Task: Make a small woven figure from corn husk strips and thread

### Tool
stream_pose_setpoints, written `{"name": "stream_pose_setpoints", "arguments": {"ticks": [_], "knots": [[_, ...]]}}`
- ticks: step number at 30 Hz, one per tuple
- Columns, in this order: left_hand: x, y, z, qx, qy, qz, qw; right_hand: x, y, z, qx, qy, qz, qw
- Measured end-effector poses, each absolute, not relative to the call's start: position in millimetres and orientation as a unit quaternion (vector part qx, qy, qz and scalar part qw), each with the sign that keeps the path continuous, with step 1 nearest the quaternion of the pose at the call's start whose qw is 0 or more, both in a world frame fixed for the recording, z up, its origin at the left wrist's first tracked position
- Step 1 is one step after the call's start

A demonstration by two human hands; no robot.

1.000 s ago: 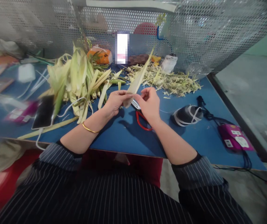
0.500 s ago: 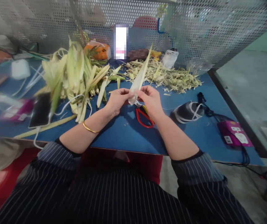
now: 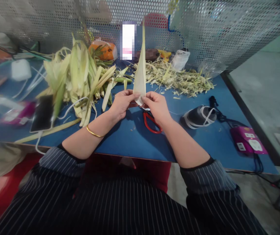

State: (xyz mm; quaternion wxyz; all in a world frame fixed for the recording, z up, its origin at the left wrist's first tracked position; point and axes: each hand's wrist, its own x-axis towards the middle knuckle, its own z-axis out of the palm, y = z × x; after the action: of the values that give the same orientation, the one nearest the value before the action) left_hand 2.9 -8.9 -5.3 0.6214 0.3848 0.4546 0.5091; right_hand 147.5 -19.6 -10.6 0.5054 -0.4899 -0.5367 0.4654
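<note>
A pale corn husk [image 3: 140,76] stands nearly upright over the blue table, its narrow tip pointing away from me. My left hand [image 3: 123,103] pinches its wide lower end between thumb and fingers. On the other side of that end, my right hand [image 3: 156,106] pinches it too, the two thumbs close together. Red-handled scissors [image 3: 152,124] lie on the table beneath my right hand, partly hidden by it. To the left is a heap of green and cream husks [image 3: 77,75].
Shredded husk scraps [image 3: 179,78] are piled at the back right. A dark spool wrapped in white cord [image 3: 198,117] and a purple power strip [image 3: 247,140] sit to the right. A phone [image 3: 42,114] with a white cable lies left. A perforated metal screen [image 3: 203,29] borders the back.
The husk has swung from leaning right to nearly upright, its tip moving left and farther up. Both hands still pinch its base, in almost the same place.
</note>
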Motion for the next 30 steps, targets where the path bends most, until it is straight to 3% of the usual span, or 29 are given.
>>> {"name": "stream_pose_setpoints", "arguments": {"ticks": [13,30], "knots": [[2.3,-6.9,-2.9,0.384,0.454,0.494,0.634,149.8,-16.4,-12.2,-0.449,-0.456,0.574,0.51],[3.8,-11.5,1.8,0.443,0.484,0.476,0.585,147.9,-17.3,-11.8,-0.497,-0.465,0.5,0.536]]}}
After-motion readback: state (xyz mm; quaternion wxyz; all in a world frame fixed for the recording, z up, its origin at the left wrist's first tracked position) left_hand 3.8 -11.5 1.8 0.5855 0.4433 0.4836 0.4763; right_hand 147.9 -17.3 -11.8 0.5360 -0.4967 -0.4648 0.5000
